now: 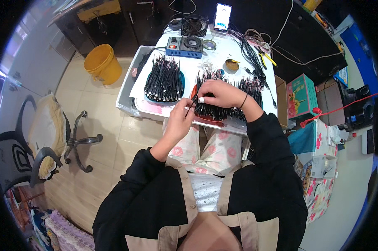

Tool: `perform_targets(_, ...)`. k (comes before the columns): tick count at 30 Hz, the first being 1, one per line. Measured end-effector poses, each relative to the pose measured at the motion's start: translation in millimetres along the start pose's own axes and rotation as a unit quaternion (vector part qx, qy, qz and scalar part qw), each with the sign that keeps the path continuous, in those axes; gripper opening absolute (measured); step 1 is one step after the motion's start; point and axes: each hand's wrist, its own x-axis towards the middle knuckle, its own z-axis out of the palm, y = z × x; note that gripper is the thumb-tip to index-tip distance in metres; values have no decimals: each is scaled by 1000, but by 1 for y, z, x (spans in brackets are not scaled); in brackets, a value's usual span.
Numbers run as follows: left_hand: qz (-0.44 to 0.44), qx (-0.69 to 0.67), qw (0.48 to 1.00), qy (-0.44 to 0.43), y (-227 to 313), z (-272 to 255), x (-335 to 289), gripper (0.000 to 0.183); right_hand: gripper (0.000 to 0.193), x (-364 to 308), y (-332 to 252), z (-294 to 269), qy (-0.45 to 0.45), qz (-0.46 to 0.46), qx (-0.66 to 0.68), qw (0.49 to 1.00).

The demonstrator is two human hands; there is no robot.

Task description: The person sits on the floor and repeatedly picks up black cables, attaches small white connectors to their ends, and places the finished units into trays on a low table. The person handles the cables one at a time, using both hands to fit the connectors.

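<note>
Both hands meet at the front of a white table (151, 109). My left hand (181, 120) pinches a short black cable (191, 108), fingertips closed. My right hand (220, 93) reaches across from the right, its thumb and fingers closed on the same thin cable close to the left fingertips. Under and behind the right hand lies a thick heap of short black cables (214, 112) in an orange-red tray (216, 121), partly covered by that hand. To the left, another bundle of black cables (164, 81) with metal plug ends fills a teal tray (183, 79).
Behind the bundles stand a blue soldering unit (184, 47), a black fan (194, 26), a lit phone (222, 17), a small round tin (232, 65) and yellow-handled pliers (266, 60). Longer cables trail at the right. A yellow bucket (102, 65) and an office chair (47, 134) are left.
</note>
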Motion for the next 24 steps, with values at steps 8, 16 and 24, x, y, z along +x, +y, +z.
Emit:
perform_targets(8, 61, -17, 998, 16, -5, 10, 7, 17, 15, -23, 0, -8, 142, 51, 62, 987)
perform_targets(16, 9, 21, 999, 25, 9, 14, 12, 18, 21, -24, 10, -4, 191, 305, -43, 932)
perform_targets(24, 18, 32, 999, 29, 18, 14, 19, 18, 26, -12, 13, -1, 143, 347, -87, 923)
